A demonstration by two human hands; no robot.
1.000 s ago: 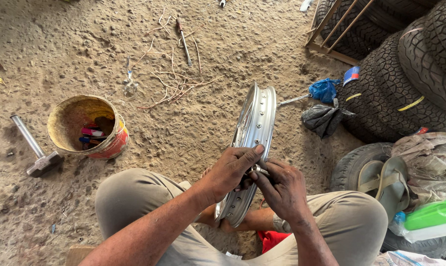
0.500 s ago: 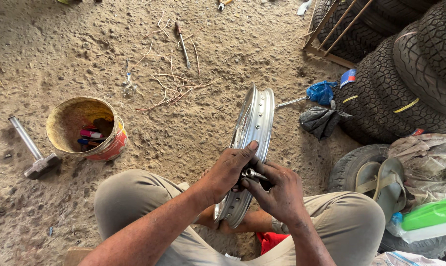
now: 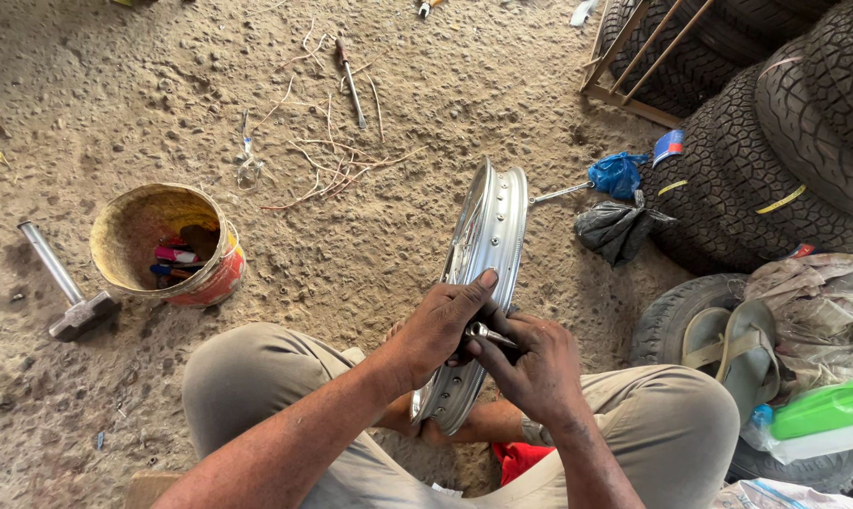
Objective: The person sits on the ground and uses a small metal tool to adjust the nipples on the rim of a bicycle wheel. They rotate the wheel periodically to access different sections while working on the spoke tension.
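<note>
Rim (image 3: 491, 247) upright on edge between knees, centre frame, running toward 12 o'clock. Left hand (image 3: 438, 325) wraps rim's near edge, thumb up along metal, fingers closed on rim. Right hand (image 3: 538, 363) at 3 o'clock of left, fingers pinched round small metal tool (image 3: 484, 334) pressed against rim. Bucket (image 3: 125, 267) at 9 o'clock, hammer (image 3: 61, 286) just beyond. Tyres (image 3: 775, 151) stacked at 2 o'clock. Sandal (image 3: 728, 347) on tyre at 3 o'clock.
</note>
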